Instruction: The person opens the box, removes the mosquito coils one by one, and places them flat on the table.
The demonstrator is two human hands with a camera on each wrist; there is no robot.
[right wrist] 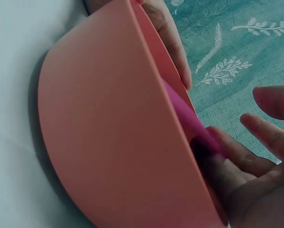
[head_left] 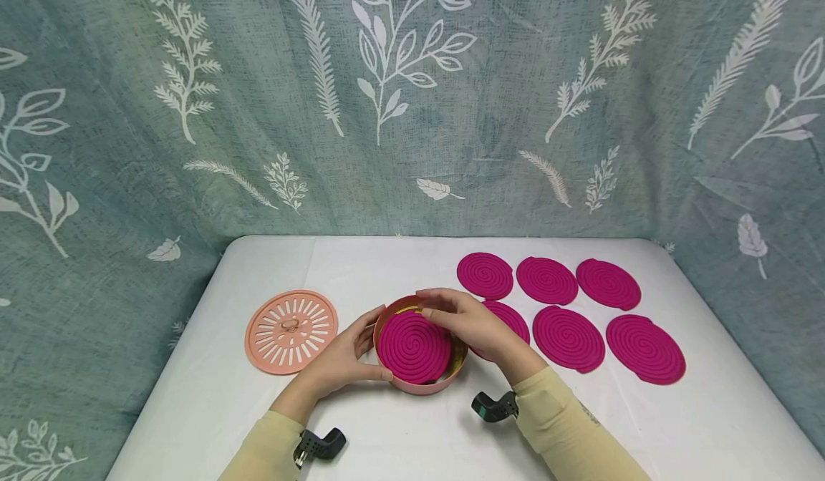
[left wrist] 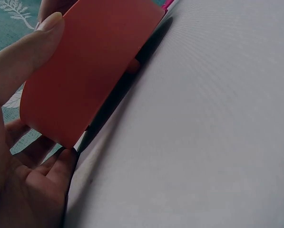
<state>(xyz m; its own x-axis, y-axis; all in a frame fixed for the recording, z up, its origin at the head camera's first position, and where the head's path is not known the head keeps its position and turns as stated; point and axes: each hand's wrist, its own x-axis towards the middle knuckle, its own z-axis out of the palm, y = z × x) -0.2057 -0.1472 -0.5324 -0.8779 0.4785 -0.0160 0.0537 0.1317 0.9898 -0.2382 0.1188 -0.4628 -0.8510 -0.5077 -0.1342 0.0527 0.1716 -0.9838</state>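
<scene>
My left hand [head_left: 344, 356] grips the left side of a round coral mosquito-coil box [head_left: 422, 389], its thumb along the near wall. In the left wrist view the thumb lies on the box's outer wall [left wrist: 89, 61], with other fingers near its lower edge. A magenta mosquito coil [head_left: 415, 348] sits inside the box, its right part raised in the right wrist view. My right hand [head_left: 473, 323] reaches over the far right rim and pinches the coil's edge [right wrist: 191, 121]. Part of that grip is dark and blurred.
A slotted coral lid [head_left: 261, 356] lies on the white table [head_left: 387, 438] at left. Several magenta coils, among them one at the back [head_left: 485, 275] and one at far right [head_left: 645, 349], lie right of the box. A patterned curtain [head_left: 412, 173] hangs behind.
</scene>
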